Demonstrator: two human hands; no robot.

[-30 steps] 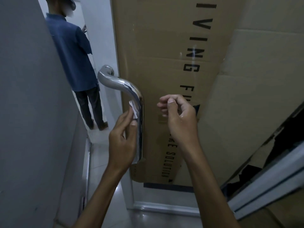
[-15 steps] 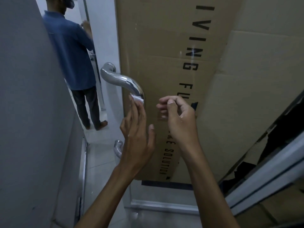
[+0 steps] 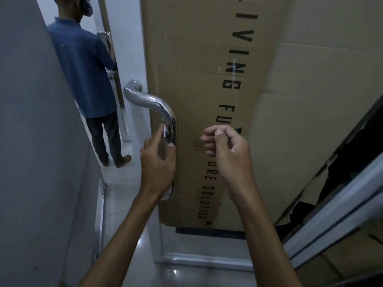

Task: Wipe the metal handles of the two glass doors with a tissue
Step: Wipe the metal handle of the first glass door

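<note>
Head view: left hand (image 3: 158, 162) up against the vertical run of the metal handle (image 3: 165, 117), fingers and thumb pinching a small white tissue (image 3: 165, 132) onto the bar just below its upper bend. Only a sliver of tissue shows between the fingertips. Handle is a chrome pull, top end fixed at a round mount on the glass door (image 3: 145, 59), curving out and then dropping straight; its lower end sits behind the left wrist. Right hand (image 3: 226, 150) just beside the handle on its right, apart from it, fingers curled in with thumb on top, holding nothing visible. Brown cardboard sheet (image 3: 207, 59) with black lettering down it lies behind the glass, a lighter cardboard panel (image 3: 321, 100) to its right. Grey wall (image 3: 31, 141) fills the left side. Past the door edge a person in a blue shirt (image 3: 83, 69) stands, back to the camera, on the white tiled floor (image 3: 124, 179), at another door with a second metal handle (image 3: 103, 35) near their hand. Dark framed panel (image 3: 331, 214) slants across the lower right.
</note>
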